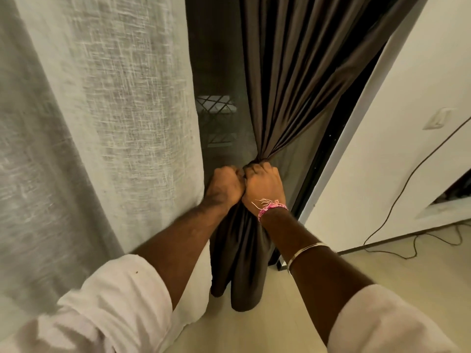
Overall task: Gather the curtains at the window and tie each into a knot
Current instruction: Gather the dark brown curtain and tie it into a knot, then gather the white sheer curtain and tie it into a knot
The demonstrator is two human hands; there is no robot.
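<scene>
Both hands are working the dark brown curtain (293,80) right now, the one hanging on the right side of the window. The right hand (263,186) is closing into a tight fist around the gathered fabric, right at the spot where all the pleats are pinching together into a narrow neck, and the left hand (224,186) is clenching just beside it, knuckles touching the right hand's. The left hand's fingers are curling away from the camera, so I can't tell exactly how much cloth they're holding, but the fist is fully closed against the bundle. Below the hands the brown fabric is hanging down in a thick bunched column — its rounded bottom end is sitting just off the pale floor (293,301). The sheer white curtain (102,110) is hanging loose on the left, untied, with its edge brushing the left forearm. Between the two curtains the dark window glass (216,72) is showing, with a faint lattice shape behind it. The right wrist is wearing a pink thread bracelet (271,207) with frayed ends, and a thin metal bangle (303,252) is sitting further up the forearm. Both white sleeves (114,296) are rolled back. Off to the right there's a white wall (407,149) with a switch plate (437,119) and a dark cable (397,200) trailing down to the floor.
</scene>
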